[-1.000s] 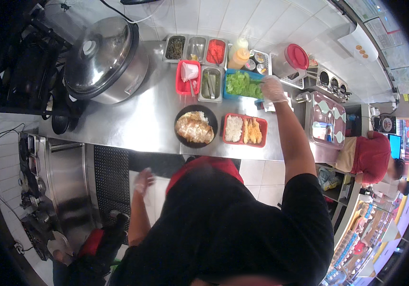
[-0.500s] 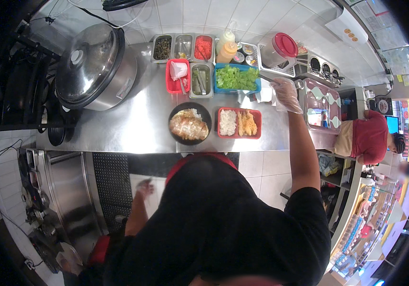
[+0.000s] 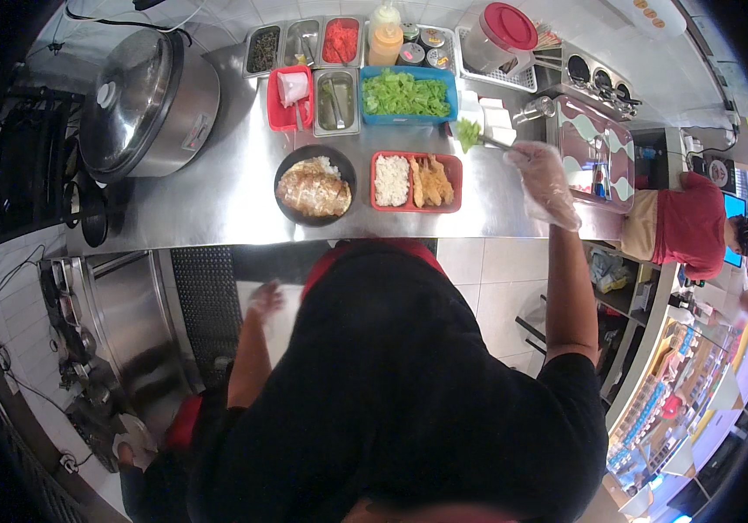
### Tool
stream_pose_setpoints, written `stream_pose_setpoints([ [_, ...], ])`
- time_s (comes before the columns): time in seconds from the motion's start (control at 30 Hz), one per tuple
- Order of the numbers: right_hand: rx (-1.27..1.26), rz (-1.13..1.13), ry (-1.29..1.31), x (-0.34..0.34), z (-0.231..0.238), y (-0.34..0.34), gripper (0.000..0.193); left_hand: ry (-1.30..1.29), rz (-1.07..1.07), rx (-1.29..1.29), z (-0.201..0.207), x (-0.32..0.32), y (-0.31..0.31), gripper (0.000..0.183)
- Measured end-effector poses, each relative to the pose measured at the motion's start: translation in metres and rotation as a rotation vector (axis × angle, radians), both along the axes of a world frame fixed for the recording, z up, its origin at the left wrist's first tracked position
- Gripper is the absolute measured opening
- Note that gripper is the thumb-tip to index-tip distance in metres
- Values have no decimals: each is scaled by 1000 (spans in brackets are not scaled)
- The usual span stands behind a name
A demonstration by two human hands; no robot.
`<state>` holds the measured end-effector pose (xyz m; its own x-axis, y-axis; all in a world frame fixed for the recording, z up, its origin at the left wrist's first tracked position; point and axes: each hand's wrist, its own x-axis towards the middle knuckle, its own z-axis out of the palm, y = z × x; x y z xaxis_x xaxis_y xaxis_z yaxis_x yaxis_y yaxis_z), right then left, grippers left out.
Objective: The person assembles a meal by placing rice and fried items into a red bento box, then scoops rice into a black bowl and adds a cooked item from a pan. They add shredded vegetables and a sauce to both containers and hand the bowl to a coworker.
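Observation:
My right hand (image 3: 544, 181), in a clear plastic glove, is closed around slim metal tongs (image 3: 497, 143). A small bunch of green lettuce (image 3: 468, 133) hangs from their tip, above the counter to the right of a blue bin of lettuce (image 3: 367, 109). Down in front of the counter is my left hand (image 3: 266, 299), also gloved and smeared by motion; its fingers do not show clearly. On the counter before me stand a black bowl (image 3: 281, 207) with rice and a sauced, browned cutlet (image 3: 314, 192), and a red box (image 3: 416, 208) with white rice and breaded fried strips (image 3: 431, 180).
A large rice cooker (image 3: 152, 105) stands at the left. Along the back are metal pans (image 3: 336, 129), a red tub (image 3: 274, 120), squeeze bottles (image 3: 386, 42) and a red-lidded jug (image 3: 500, 39). A patterned lidded box (image 3: 599, 148) sits at the right, with a person in red (image 3: 692, 227) beyond.
My right hand has drawn back toward me, and the tongs with lettuce now show clearly. My left hand has swung slightly. The view has tilted, shifting the counter up and left in the picture.

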<state>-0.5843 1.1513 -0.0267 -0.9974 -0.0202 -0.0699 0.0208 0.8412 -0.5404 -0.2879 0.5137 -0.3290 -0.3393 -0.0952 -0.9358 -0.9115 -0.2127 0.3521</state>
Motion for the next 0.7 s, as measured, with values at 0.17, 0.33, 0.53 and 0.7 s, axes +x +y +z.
stream_pose_setpoints([
  [0.17, 212, 112, -144, 22, -80, -4, 24, -185, 117, 85, -11, 40, 14, 45],
  [0.33, 382, 132, -374, 12, -110, -13, 37, -32, 122, 125, 0, 38, 33, 45],
  [0.53, 433, 262, -270, 12, -72, -15, 32, 24, 23, -24, 28, 10, 66, 51],
  [0.7, 445, 209, -207, 15, -47, -20, 29, 31, 44, 11, 22, 17, 66, 50],
])
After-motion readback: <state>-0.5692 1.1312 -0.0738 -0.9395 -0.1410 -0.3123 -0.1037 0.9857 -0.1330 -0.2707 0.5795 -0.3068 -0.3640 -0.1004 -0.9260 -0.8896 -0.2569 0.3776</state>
